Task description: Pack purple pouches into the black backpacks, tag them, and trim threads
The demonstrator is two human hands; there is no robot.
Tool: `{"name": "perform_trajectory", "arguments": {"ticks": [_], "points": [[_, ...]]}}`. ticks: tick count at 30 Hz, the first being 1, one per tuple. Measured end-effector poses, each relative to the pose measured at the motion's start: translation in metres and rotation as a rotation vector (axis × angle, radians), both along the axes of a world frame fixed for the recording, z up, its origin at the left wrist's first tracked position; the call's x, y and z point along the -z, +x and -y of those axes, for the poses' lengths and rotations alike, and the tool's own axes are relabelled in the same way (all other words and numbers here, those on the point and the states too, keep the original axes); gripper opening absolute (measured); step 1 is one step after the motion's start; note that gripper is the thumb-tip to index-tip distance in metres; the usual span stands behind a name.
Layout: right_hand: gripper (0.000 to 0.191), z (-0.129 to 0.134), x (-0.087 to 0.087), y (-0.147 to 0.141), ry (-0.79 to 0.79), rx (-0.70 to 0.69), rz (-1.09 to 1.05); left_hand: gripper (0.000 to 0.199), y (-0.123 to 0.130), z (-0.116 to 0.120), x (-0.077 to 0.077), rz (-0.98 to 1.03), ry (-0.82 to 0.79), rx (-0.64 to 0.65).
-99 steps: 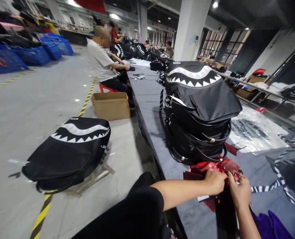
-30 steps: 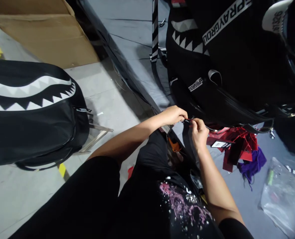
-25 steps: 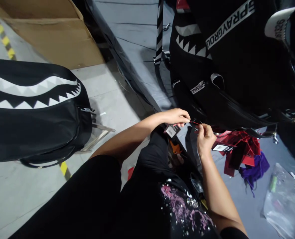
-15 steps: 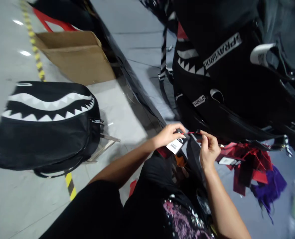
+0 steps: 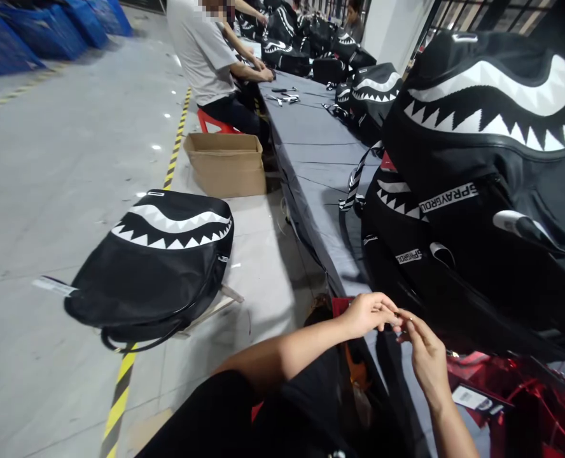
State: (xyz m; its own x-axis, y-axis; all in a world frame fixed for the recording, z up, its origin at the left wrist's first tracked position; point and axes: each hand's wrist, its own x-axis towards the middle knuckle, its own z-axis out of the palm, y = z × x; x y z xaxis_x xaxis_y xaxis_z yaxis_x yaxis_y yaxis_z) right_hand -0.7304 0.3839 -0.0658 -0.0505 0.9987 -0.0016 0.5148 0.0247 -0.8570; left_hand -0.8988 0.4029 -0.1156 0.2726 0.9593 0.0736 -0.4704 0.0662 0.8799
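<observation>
My left hand (image 5: 368, 315) and my right hand (image 5: 428, 353) meet at the fingertips over the near table edge. Both are pinched closed on something small that I cannot make out; a dark bit shows between the fingers. Just beyond them lie stacked black backpacks with white shark-mouth prints; the top backpack (image 5: 502, 172) lies over a lower backpack (image 5: 382, 254). A white strip on the top one carries lettering. Below and right of my right hand, a black tag with a white label (image 5: 473, 399) rests on shiny red material (image 5: 535, 401).
Left on the floor side, another shark-mouth backpack (image 5: 168, 267) rests on a wooden stool (image 5: 216, 308). A cardboard box (image 5: 230, 165) stands by the grey-covered table (image 5: 306, 133). Farther along, a seated person (image 5: 201, 57) works near metal tools (image 5: 285, 98).
The view has tilted up, bringing the far table and people into sight. My hands have drawn together, and the tag and red cord that were between them no longer show.
</observation>
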Motion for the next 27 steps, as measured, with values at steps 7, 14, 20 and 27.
{"name": "perform_trajectory", "arguments": {"ticks": [7, 14, 20, 27], "points": [[0.028, -0.011, -0.005, 0.006, -0.148, -0.037, -0.199, 0.01, -0.011, -0.011, -0.003, -0.344, 0.203, -0.129], [0.032, -0.014, -0.01, 0.002, 0.008, -0.245, 0.398, 0.021, -0.014, -0.011, 0.002, -0.727, 0.474, -0.111], [0.029, -0.013, -0.005, 0.006, 0.089, -0.292, 0.488, 0.026, -0.018, -0.007, 0.001, -0.86, 0.575, -0.076], [0.026, -0.013, -0.005, 0.004, 0.149, -0.403, 0.652, 0.02, -0.018, -0.008, 0.001, -0.966, 0.589, -0.018]]}}
